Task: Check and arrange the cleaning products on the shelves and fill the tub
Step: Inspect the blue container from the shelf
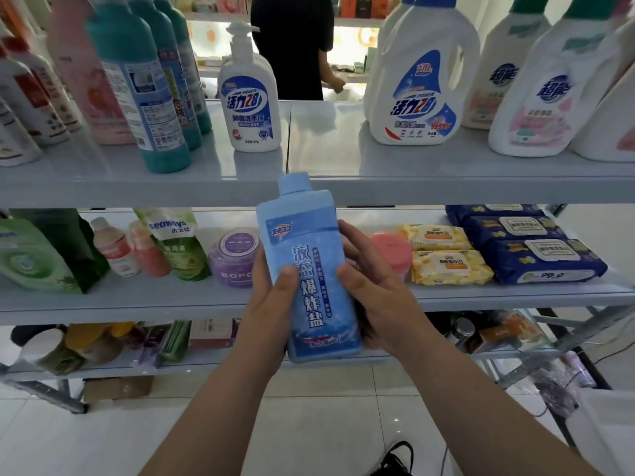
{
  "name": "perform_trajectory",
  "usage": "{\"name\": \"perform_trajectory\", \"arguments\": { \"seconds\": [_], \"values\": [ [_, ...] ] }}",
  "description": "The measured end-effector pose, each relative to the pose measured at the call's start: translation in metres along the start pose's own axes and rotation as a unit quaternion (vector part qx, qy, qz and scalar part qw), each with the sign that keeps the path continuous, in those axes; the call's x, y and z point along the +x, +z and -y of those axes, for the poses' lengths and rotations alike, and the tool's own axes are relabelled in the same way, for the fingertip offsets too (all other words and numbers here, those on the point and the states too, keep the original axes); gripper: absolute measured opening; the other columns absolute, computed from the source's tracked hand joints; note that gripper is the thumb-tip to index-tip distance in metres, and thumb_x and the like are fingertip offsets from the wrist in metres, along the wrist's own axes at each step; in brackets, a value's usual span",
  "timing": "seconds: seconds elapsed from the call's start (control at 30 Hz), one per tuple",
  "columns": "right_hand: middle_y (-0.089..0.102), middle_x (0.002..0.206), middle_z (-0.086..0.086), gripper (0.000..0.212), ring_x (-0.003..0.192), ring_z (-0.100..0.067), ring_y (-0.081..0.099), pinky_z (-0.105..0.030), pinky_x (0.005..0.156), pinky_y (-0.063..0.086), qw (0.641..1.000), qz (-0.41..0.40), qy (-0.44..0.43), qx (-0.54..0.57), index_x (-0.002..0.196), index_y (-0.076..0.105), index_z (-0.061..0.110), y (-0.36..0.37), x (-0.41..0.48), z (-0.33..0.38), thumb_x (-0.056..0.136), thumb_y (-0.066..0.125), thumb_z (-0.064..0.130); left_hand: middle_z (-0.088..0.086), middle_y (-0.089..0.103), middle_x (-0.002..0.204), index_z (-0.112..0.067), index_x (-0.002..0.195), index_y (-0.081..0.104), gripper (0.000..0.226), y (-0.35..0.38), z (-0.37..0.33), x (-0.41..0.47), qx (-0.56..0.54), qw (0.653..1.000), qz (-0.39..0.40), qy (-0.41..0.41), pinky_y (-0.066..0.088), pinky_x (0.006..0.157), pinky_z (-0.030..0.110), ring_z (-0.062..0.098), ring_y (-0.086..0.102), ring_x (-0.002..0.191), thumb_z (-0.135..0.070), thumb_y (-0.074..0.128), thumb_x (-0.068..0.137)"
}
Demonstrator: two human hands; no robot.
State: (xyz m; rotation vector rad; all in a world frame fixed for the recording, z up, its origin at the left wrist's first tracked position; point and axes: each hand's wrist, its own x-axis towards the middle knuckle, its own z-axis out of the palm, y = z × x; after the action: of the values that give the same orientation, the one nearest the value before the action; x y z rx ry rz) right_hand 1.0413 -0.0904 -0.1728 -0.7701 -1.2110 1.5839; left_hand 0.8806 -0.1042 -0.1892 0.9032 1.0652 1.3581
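Bottle [305, 269] near-upright, cap up, tilted left.

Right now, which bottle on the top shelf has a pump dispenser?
The small white blue-labelled bottle standing alone between the teal bottles and the handled jug; no other shows a pump.

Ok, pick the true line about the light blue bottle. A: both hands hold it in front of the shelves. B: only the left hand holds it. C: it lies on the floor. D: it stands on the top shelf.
A: the left hand and the right hand both grip the light blue bottle in front of the shelves.
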Motion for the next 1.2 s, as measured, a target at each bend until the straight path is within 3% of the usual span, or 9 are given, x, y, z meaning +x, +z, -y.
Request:
{"name": "perform_trajectory", "arguments": {
  "seconds": [0.1,0.27,0.4,0.53,0.7,0.9,1.0,1.1,1.2],
  "values": [
    [0.060,0.143,-0.005,0.050,0.128,-0.032,0.062,-0.058,0.098,0.055,0.999,0.020,-0.048,-0.002,0.136,0.057,0.050,-0.001,0.010,0.014,0.089,0.067,0.035,0.002,0.070,0.124,-0.037,0.140,0.042,0.093,0.004,-0.022,0.005,0.056,0.996,0.026,0.067,0.058,0.087,0.058,0.030,0.072,0.109,-0.061,0.086,0.062],
    [0.062,0.141,-0.001,0.042,0.130,-0.027,0.061,-0.041,0.094,0.057,0.992,0.043,-0.121,0.004,0.129,0.062,0.051,-0.007,0.033,0.042,0.100,0.058,0.020,-0.001,0.066,0.131,-0.034,0.145,0.038,0.099,0.018,-0.064,0.024,0.097,0.986,0.034,0.131,0.062,0.081,0.049,0.022,0.072,0.107,-0.044,0.087,0.060],
    [0.056,0.149,0.003,0.044,0.138,-0.025,0.053,-0.049,0.102,0.054,0.986,0.058,-0.156,-0.029,0.139,0.053,0.046,-0.019,0.056,0.066,0.099,0.062,0.029,-0.003,0.066,0.133,-0.036,0.149,0.034,0.102,0.033,-0.091,0.056,0.105,0.982,0.056,0.144,0.061,0.084,0.053,0.022,0.071,0.111,-0.038,0.087,0.062],
    [0.055,0.148,0.004,0.048,0.137,-0.016,0.054,-0.032,0.097,0.056,0.978,0.048,-0.186,-0.079,0.142,0.044,0.039,-0.035,0.082,0.091,0.099,0.053,0.020,0.001,0.064,0.135,-0.027,0.151,0.034,0.101,0.051,-0.115,0.092,0.131,0.975,0.069,0.167,0.061,0.084,0.052,0.021,0.070,0.112,-0.022,0.088,0.066],
    [0.052,0.150,0.001,0.050,0.136,-0.012,0.054,-0.035,0.099,0.057,0.966,0.012,-0.204,-0.156,0.148,0.042,0.037,-0.053,0.123,0.122,0.101,0.058,0.028,0.008,0.069,0.127,-0.024,0.149,0.036,0.106,0.075,-0.136,0.138,0.071,0.982,0.072,0.162,0.057,0.089,0.062,0.032,0.070,0.112,-0.022,0.090,0.058],
    [0.051,0.152,0.010,0.056,0.142,-0.007,0.047,-0.043,0.110,0.050,0.943,-0.003,-0.213,-0.256,0.158,0.035,0.036,-0.077,0.162,0.144,0.106,0.055,0.028,0.007,0.065,0.130,-0.031,0.145,0.037,0.105,0.097,-0.150,0.181,0.069,0.976,0.056,0.198,0.059,0.086,0.056,0.028,0.069,0.113,-0.012,0.090,0.056],
    [0.051,0.147,0.017,0.052,0.138,-0.003,0.047,-0.039,0.112,0.047,0.914,-0.055,-0.223,-0.334,0.146,0.047,0.040,-0.090,0.168,0.148,0.096,0.061,0.045,0.007,0.061,0.137,-0.046,0.133,0.044,0.096,0.105,-0.150,0.207,0.077,0.975,0.053,0.200,0.058,0.088,0.058,0.029,0.066,0.118,-0.013,0.090,0.055],
    [0.053,0.128,0.015,0.041,0.120,-0.003,0.052,-0.009,0.097,0.040,0.862,-0.147,-0.267,-0.405,0.131,0.055,0.037,-0.107,0.164,0.151,0.095,0.070,0.027,0.005,0.060,0.138,-0.048,0.130,0.045,0.090,0.109,-0.147,0.232,0.068,0.977,0.042,0.199,0.056,0.093,0.060,0.025,0.066,0.118,-0.007,0.085,0.060],
    [0.055,0.128,0.006,0.043,0.118,-0.008,0.051,-0.002,0.095,0.036,0.805,-0.202,-0.326,-0.453,0.130,0.061,0.025,-0.129,0.163,0.153,0.089,0.070,0.021,0.003,0.060,0.138,-0.050,0.127,0.045,0.090,0.111,-0.142,0.254,0.066,0.979,0.025,0.193,0.055,0.095,0.061,0.025,0.066,0.119,0.000,0.086,0.065]
  ]
}}
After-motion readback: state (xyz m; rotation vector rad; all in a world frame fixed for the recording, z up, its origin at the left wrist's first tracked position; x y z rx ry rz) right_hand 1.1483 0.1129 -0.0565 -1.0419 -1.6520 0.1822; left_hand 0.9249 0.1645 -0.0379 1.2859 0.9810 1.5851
